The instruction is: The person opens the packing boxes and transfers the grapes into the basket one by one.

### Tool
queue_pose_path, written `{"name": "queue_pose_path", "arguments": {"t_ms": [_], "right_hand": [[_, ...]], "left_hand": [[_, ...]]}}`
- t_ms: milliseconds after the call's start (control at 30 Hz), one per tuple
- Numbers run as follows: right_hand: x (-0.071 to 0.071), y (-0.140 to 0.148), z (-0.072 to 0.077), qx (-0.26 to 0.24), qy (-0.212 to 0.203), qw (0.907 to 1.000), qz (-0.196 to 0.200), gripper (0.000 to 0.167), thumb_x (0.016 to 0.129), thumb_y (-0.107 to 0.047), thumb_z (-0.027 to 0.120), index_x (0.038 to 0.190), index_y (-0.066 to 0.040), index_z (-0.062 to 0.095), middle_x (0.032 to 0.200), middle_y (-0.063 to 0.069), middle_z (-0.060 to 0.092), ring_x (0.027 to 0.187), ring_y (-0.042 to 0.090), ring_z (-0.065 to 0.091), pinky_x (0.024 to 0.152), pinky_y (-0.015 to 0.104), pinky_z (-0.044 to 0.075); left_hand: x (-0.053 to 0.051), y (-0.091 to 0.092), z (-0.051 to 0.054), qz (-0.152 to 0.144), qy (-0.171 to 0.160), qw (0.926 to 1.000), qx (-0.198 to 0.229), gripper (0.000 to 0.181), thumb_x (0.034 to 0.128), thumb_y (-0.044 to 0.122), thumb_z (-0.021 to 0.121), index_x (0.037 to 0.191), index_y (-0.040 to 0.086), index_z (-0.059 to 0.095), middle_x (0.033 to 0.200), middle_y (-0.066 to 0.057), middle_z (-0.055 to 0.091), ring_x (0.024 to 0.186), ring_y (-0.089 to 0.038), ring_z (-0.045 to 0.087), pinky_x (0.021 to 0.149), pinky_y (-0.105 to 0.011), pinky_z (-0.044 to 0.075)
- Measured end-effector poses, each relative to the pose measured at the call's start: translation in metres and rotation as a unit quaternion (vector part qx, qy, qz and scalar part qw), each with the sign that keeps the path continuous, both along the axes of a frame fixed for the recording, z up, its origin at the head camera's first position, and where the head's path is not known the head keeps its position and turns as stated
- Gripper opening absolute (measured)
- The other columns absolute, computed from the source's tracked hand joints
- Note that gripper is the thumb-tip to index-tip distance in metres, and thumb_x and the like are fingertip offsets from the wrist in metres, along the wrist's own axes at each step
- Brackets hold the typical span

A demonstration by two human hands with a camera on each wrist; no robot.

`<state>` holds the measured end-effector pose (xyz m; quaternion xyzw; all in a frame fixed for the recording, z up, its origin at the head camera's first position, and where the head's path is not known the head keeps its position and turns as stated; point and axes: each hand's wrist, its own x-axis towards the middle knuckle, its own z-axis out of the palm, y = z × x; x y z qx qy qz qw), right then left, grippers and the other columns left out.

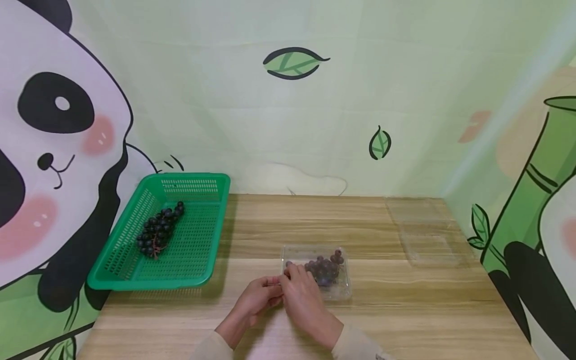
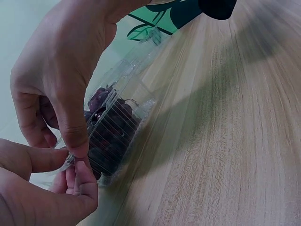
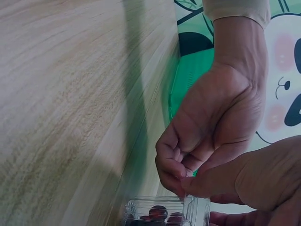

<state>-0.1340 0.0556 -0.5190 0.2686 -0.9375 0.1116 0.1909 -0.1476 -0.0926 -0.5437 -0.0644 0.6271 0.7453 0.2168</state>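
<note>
A clear plastic box (image 1: pixel 344 289) with dark grapes (image 1: pixel 325 270) inside lies on the table. My left hand (image 1: pixel 258 299) is at its near left corner, thumb and fingers pinching the rim. Against it, my right hand (image 1: pixel 305 296) pinches the same edge and partly covers the box. In the left wrist view the left hand (image 2: pixel 42 188) meets the right hand (image 2: pixel 59 70) at the corner, with the grapes (image 2: pixel 113 136) behind. Fingertips hide the exact spot they grip. The right wrist view shows the box (image 3: pixel 195 209) below the left hand (image 3: pixel 211 117).
At the left stands a green plastic basket (image 1: pixel 211 250) holding a bunch of dark grapes (image 1: pixel 159 230). Clear plastic packaging (image 1: pixel 427 235) lies at the back right of the wooden table (image 1: pixel 405 320). A printed panda cloth (image 1: pixel 315 150) hangs behind.
</note>
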Motion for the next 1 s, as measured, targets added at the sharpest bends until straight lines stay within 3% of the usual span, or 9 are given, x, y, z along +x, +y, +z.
{"name": "queue_pose_path", "arguments": {"t_ms": [133, 300, 500, 1000], "right_hand": [[-0.0004, -0.0013, -0.0014, -0.008, 0.010, 0.9999, -0.001, 0.014, 0.079, -0.004, 0.082, 0.091, -0.005, 0.075, 0.099, 0.009, 0.061, 0.087, 0.023, 0.055, 0.067, 0.034, 0.046], [0.0001, -0.0027, 0.0008, -0.025, -0.009, 0.9996, -0.004, 0.009, 0.083, -0.002, 0.080, 0.090, -0.006, 0.076, 0.098, 0.009, 0.060, 0.086, 0.023, 0.053, 0.066, 0.033, 0.044], [0.0016, -0.0044, 0.0028, -0.042, -0.024, 0.9988, -0.003, 0.018, 0.078, 0.002, 0.081, 0.095, -0.005, 0.079, 0.095, 0.007, 0.058, 0.085, 0.022, 0.053, 0.068, 0.033, 0.045], [0.0015, -0.0086, -0.0002, -0.028, 0.013, 0.9994, -0.016, 0.010, 0.075, -0.003, 0.081, 0.085, -0.004, 0.076, 0.089, 0.008, 0.060, 0.080, 0.023, 0.054, 0.068, 0.033, 0.047]], "left_hand": [[0.0000, -0.0014, 0.0010, -0.004, -0.002, 1.0000, 0.007, 0.037, 0.1001, -0.002, 0.060, 0.130, -0.022, 0.051, 0.103, -0.008, 0.068, 0.086, -0.010, 0.064, 0.080, -0.023, 0.054], [0.0005, -0.0034, 0.0024, -0.010, -0.011, 0.9998, 0.011, 0.037, 0.1007, -0.001, 0.059, 0.131, -0.021, 0.050, 0.104, -0.010, 0.067, 0.088, -0.011, 0.063, 0.081, -0.023, 0.054], [0.0016, -0.0056, 0.0014, -0.019, -0.016, 0.9995, 0.019, 0.033, 0.1003, -0.001, 0.058, 0.128, -0.018, 0.054, 0.096, -0.006, 0.065, 0.084, -0.011, 0.061, 0.077, -0.021, 0.053], [0.0024, -0.0071, 0.0000, -0.041, -0.012, 0.9977, 0.052, 0.040, 0.0970, -0.008, 0.052, 0.133, -0.022, 0.044, 0.092, -0.003, 0.062, 0.082, -0.008, 0.058, 0.073, -0.018, 0.051]]}}
